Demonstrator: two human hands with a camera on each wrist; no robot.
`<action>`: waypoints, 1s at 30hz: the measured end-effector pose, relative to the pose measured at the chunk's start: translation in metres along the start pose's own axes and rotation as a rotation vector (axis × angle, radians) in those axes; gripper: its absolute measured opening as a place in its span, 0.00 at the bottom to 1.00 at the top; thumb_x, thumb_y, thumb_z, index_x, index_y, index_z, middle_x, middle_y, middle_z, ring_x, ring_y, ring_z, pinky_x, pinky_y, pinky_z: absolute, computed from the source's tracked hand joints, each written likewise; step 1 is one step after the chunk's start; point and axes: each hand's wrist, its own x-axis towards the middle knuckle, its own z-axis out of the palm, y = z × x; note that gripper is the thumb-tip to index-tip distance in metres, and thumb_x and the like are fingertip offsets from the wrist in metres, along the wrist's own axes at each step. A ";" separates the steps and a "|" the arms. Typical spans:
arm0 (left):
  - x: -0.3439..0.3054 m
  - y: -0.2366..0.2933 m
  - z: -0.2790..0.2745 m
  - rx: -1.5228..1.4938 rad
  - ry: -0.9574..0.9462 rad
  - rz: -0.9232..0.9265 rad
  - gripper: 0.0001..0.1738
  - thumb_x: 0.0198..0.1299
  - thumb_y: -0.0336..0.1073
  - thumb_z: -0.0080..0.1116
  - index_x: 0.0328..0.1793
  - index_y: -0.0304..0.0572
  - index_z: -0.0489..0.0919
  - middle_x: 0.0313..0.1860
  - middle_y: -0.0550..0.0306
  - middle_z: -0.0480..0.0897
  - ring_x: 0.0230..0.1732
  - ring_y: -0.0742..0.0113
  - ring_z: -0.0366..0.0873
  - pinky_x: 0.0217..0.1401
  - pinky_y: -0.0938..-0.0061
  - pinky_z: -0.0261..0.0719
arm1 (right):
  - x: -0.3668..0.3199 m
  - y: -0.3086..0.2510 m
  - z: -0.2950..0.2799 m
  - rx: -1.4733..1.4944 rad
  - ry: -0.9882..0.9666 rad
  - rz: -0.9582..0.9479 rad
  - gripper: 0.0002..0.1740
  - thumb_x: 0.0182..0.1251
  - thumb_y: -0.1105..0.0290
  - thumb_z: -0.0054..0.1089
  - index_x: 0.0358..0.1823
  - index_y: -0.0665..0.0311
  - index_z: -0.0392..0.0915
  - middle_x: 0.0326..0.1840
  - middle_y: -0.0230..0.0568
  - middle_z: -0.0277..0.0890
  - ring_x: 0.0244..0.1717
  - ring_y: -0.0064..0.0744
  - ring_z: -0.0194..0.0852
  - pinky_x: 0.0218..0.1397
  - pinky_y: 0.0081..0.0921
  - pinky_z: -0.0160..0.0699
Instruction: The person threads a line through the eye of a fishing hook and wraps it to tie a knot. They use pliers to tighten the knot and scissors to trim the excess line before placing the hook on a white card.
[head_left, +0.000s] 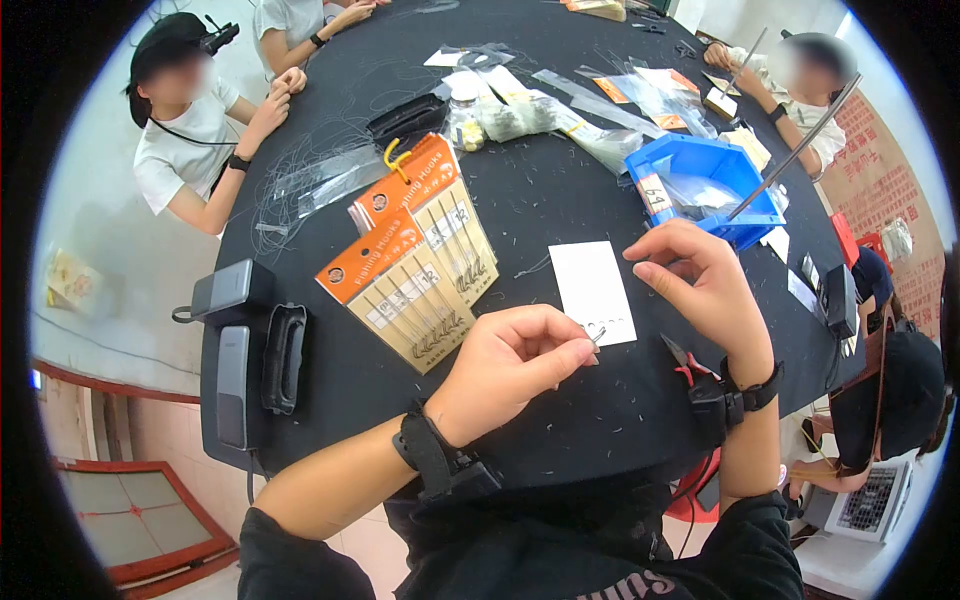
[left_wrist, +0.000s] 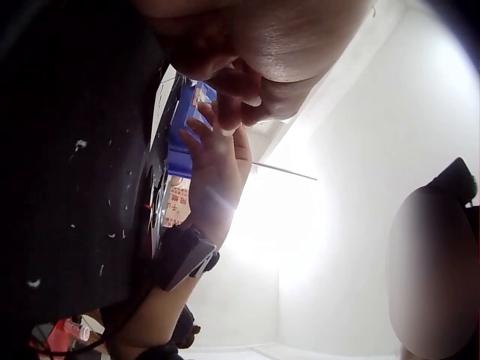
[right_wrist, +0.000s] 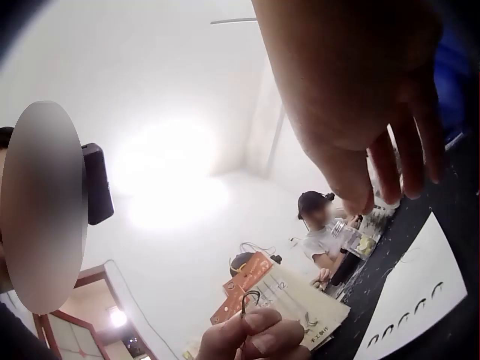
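My left hand (head_left: 515,350) pinches a small dark fish hook (right_wrist: 251,298) between thumb and index finger, over the lower edge of a white card (head_left: 590,280). In the right wrist view several dark hooks (right_wrist: 405,309) stand in a row along that card's edge. Just right of the card, my right hand (head_left: 705,285) hovers with its fingers loosely bent and nothing visible between thumb and forefinger. Left of the card lie orange-topped packets of fishing hooks (head_left: 415,265), fastened by a yellow tie (head_left: 397,158).
Red-handled pliers (head_left: 688,362) lie near my right wrist. A blue bin (head_left: 735,165) with plastic bags stands beyond my right hand. Power banks (head_left: 233,385) and a black case (head_left: 286,358) are at the left. Clear bags (head_left: 590,140) and tangled line lie farther back; other people sit around the table.
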 end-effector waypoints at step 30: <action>-0.002 0.000 -0.002 0.002 0.009 0.121 0.07 0.69 0.32 0.62 0.47 0.35 0.83 0.41 0.59 0.87 0.42 0.80 0.82 0.47 0.84 0.79 | 0.014 -0.041 0.018 0.048 -0.177 0.586 0.54 0.51 0.45 0.78 0.69 0.73 0.60 0.49 0.64 0.77 0.51 0.50 0.81 0.56 0.39 0.79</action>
